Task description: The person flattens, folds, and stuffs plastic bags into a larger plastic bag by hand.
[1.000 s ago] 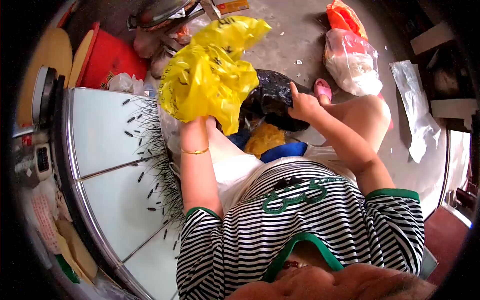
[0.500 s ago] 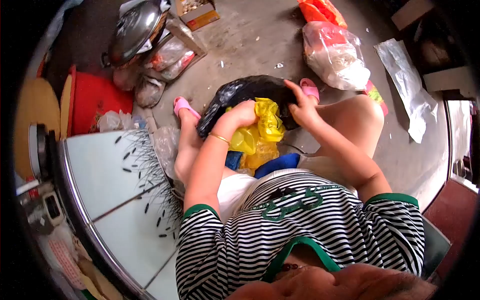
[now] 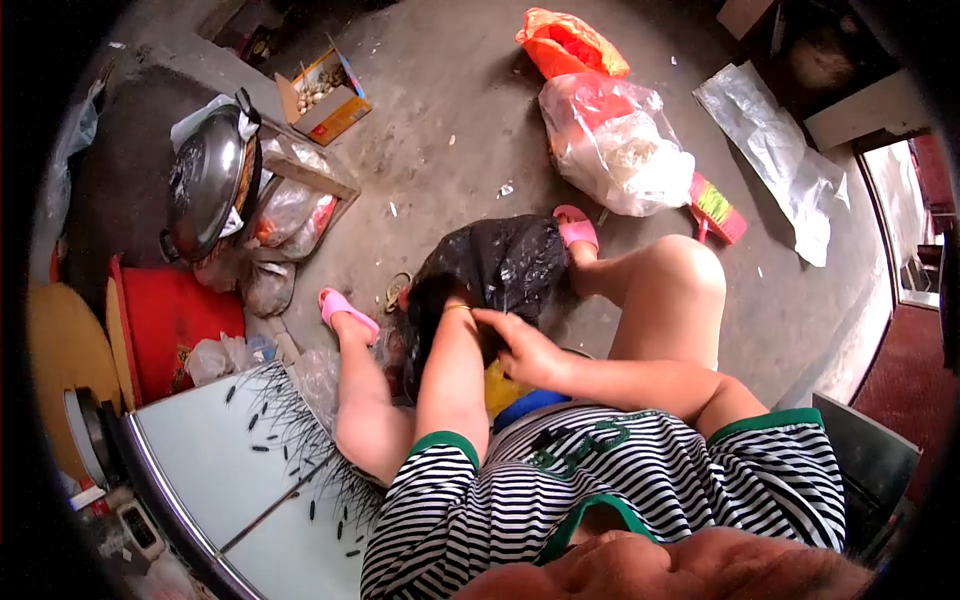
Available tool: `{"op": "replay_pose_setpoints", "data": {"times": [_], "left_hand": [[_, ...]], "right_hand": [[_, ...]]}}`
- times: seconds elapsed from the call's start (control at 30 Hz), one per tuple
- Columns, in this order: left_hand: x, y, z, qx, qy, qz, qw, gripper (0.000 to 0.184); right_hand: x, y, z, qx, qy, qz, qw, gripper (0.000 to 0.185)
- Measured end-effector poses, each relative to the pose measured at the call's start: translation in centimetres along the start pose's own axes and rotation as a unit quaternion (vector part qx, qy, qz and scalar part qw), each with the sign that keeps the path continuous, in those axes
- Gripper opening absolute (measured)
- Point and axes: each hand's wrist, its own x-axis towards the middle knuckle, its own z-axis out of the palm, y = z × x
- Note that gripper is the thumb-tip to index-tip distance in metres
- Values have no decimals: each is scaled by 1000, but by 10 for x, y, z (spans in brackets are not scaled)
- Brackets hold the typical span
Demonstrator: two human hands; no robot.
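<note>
**Left hand hidden inside black bag**

The black bag (image 3: 505,262) is found at mid-frame, between the pink slippers (image 3: 350,313). The left hand is concealed in it past the braceleted wrist (image 3: 458,306); finger opening and hold cannot be told. The right hand (image 3: 530,355) is noted beside that wrist, index finger extended, remaining fingers partly curled; any hold cannot be confirmed.

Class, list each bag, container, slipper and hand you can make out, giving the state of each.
Black bag: open, left hand inside.
Left hand: hidden in the bag.
Right hand: index finger extended by the left wrist.
Carton: open, holding small pale items.
Clear bag: bulging, on the floor.
Orange bag: crumpled.
Pink slippers: worn, one per foot.
</note>
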Motion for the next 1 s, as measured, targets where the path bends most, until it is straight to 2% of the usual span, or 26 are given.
{"op": "replay_pose_setpoints", "data": {"times": [0.07,0.23,0.37,0.47,0.5,0.73,0.83,1.0], "left_hand": [[2,5,11,5,-4,-4,1000,28],[4,12,29,7,-13,-11,1000,29],[6,15,35,3,-16,-10,1000,29],[8,17,35,1,-17,-9,1000,29],[8,18,36,0,-18,-6,1000,29],[-7,27,49,-17,-32,5,999,30],[-9,28,50,-18,-44,10,999,30],[-7,30,49,-19,-57,11,998,31]], "right_hand": [[1,-7,-2,-4,8,-33,999,65],[9,-18,-24,3,-3,60,998,67],[18,-21,-40,0,23,86,996,69],[22,-9,-42,1,77,54,996,69],[24,-10,-46,28,62,85,994,69],[26,6,-40,42,70,76,994,68],[23,1,-39,37,38,108,993,67],[21,-5,-43,32,17,56,998,70]]}}
